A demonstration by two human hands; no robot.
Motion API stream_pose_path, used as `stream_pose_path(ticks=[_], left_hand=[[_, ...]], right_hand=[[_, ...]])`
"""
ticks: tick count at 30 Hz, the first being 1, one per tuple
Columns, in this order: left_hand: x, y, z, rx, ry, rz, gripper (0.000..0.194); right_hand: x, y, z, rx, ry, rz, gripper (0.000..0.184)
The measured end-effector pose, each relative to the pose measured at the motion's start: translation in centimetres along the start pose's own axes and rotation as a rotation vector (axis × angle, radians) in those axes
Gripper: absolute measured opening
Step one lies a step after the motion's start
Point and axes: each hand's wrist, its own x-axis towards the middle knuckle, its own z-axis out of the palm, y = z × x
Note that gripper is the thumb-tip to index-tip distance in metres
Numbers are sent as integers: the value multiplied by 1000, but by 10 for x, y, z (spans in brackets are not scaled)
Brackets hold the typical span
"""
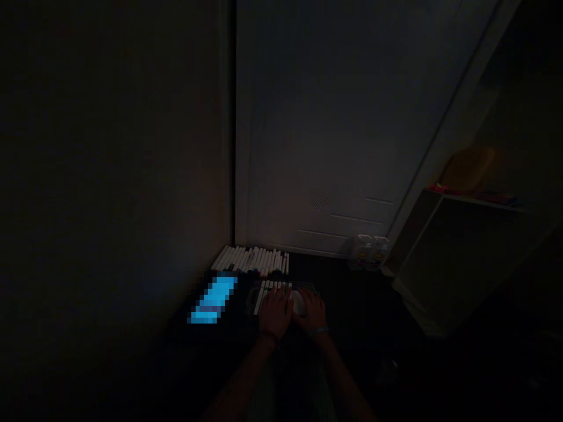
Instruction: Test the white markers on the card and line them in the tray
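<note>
The room is very dark. My left hand and my right hand lie side by side on a dark floor, over a low case that holds a row of white marker pens. A pale rounded object shows between the two hands; both seem to touch it, and I cannot make out what it is. The fingers are bent downward, but the dark hides how they grip. A second, longer row of white markers lies just beyond, along the foot of a door.
A glowing blue screen lies on the floor left of the case. A closed white door stands ahead, a dark wall on the left. A small clear box sits by the door. A pale cabinet with things on top stands at right.
</note>
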Motion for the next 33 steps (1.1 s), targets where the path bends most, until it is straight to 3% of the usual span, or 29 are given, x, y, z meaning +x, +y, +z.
stream_pose_path(ticks=[12, 33], left_hand=[[1, 0, 2, 8, 0, 7, 37], [0, 2, -1, 0, 3, -2, 36]], right_hand=[[0, 1, -2, 45, 10, -14, 69], [0, 0, -3, 41, 13, -13, 63]])
